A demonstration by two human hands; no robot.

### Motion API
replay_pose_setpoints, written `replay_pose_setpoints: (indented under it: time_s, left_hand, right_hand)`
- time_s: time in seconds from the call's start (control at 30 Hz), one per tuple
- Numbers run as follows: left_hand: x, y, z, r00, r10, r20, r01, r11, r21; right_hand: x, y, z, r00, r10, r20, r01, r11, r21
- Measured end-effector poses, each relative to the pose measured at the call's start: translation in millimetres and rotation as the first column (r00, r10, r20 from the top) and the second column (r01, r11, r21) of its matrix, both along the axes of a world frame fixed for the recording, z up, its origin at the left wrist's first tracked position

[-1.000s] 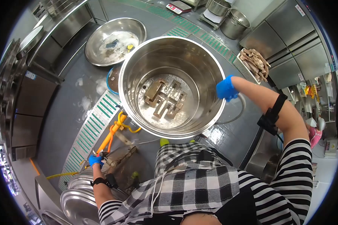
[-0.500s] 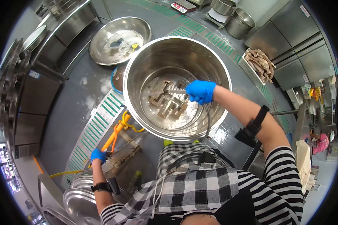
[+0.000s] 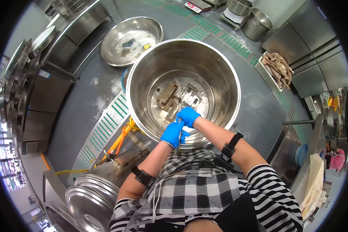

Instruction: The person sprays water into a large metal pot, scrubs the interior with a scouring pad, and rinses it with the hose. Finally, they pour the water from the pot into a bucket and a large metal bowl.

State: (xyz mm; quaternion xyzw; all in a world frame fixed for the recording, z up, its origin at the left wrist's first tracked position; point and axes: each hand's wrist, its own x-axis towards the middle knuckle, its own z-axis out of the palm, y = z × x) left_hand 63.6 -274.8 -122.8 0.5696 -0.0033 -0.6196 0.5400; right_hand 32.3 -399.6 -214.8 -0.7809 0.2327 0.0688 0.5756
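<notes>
A large, deep stainless steel pot [image 3: 145, 67] stands right in front of me. Brownish, angular shapes [image 3: 168, 96] and wet, shiny patches show at its bottom. Over its near rim I hold a thin grey hose [image 3: 179, 103], its end pointing down into the pot. My right hand [image 3: 188, 116], in a blue glove, is closed around the hose just inside the rim. Lower down and nearer my body, my left hand [image 3: 173, 134], gloved in blue too, is wrapped around the same hose.
Behind the pot to the left, a wide metal basin [image 3: 108, 48] holds suds, a dark cloth and something yellow. Metal lids [image 3: 83, 203] lean at lower left beside a yellow-orange pipe [image 3: 118, 140]. A crate [image 3: 266, 72] of brown pieces stands at right. Green-slotted drain covers [image 3: 104, 127] cross the floor.
My left hand has left the fittings by the yellow-orange pipe and taken hold of the hose. My right hand has drawn back from mid-pot toward the near rim, still holding the hose.
</notes>
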Motion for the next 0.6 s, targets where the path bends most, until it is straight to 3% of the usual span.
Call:
replay_pose_setpoints:
  time_s: [0.03, 0.07, 0.1, 0.13, 0.2, 0.23, 0.27, 0.33, 0.37, 0.4, 0.43, 0.47, 0.5, 0.53, 0.57, 0.6]
  left_hand:
    - [-2.6, -0.3, -7.9, 0.998, -0.01, -0.069, 0.015, 0.997, 0.069]
    - [-5.1, 2.0, -11.5, 0.99, -0.015, -0.139, 0.033, 0.991, 0.133]
    - [-8.1, -0.6, -10.1, 0.971, 0.013, -0.237, 0.016, 0.993, 0.12]
    - [-10.3, -4.2, -13.4, 0.972, 0.025, -0.234, 0.006, 0.992, 0.13]
    - [-12.6, -11.5, -27.0, 0.908, 0.214, -0.361, -0.122, 0.958, 0.26]
    - [-13.6, -13.8, -33.9, 0.912, 0.229, -0.34, -0.117, 0.94, 0.32]
    - [-16.4, -14.2, -35.1, 0.909, 0.242, -0.339, -0.127, 0.936, 0.328]
    - [-20.0, -15.2, -37.1, 0.976, 0.118, -0.183, -0.05, 0.94, 0.338]
    - [-19.6, -17.0, -25.8, 0.966, 0.102, -0.236, -0.015, 0.939, 0.345]
    - [-19.0, -14.4, -27.7, 0.966, 0.109, -0.234, -0.022, 0.938, 0.345]
    - [-19.3, -10.1, -30.9, 0.93, 0.076, -0.359, 0.034, 0.956, 0.29]
    - [-20.4, -8.3, -32.3, 0.878, 0.036, -0.477, 0.084, 0.97, 0.228]
    - [-23.0, -9.4, -22.1, 0.865, 0.043, -0.5, 0.086, 0.969, 0.233]
    - [-25.1, -8.2, -22.4, 0.865, 0.052, -0.499, 0.078, 0.968, 0.237]
    - [-26.2, -7.6, -24.5, 0.849, 0.046, -0.527, 0.092, 0.968, 0.234]
    - [-27.0, -7.3, -24.9, 0.831, 0.04, -0.555, 0.107, 0.967, 0.23]
  right_hand:
    - [-0.1, -0.7, 6.0, 0.978, -0.139, -0.158, 0.172, 0.96, 0.219]
    - [1.8, 2.7, 20.8, 0.912, -0.229, -0.34, 0.358, 0.848, 0.391]
    - [1.5, 3.7, -1.6, 0.886, -0.218, -0.41, 0.414, 0.77, 0.486]
    - [1.1, 3.5, -23.5, 0.889, -0.205, -0.409, 0.405, 0.769, 0.494]
    - [1.3, 5.7, -35.9, 0.916, 0.144, -0.374, -0.019, 0.948, 0.318]
    - [-5.2, 8.3, -41.9, 0.921, 0.059, -0.386, 0.167, 0.834, 0.526]
    - [-7.4, 8.0, -37.0, 0.92, 0.072, -0.386, 0.158, 0.832, 0.532]
    - [-9.2, 5.1, -26.0, 0.902, 0.071, -0.426, 0.13, 0.896, 0.424]
    - [-10.9, 2.9, -27.7, 0.902, 0.079, -0.424, 0.122, 0.896, 0.427]
    - [-12.8, 0.9, -29.4, 0.857, -0.13, -0.499, 0.314, 0.899, 0.304]
    - [-14.2, -2.9, -30.8, 0.77, -0.334, -0.544, 0.49, 0.855, 0.168]
    - [-15.3, -12.3, -43.6, 0.774, -0.327, -0.543, 0.483, 0.858, 0.172]
    - [-17.0, -25.4, -66.9, 0.886, -0.098, -0.454, 0.056, 0.993, -0.104]
    - [-19.4, -33.6, -82.6, 0.883, 0.172, -0.437, -0.359, 0.847, -0.391]
    - [-20.6, -37.5, -87.0, 0.791, 0.336, -0.511, -0.583, 0.666, -0.464]
    - [-25.1, -39.3, -95.1, 0.789, 0.343, -0.509, -0.587, 0.664, -0.463]
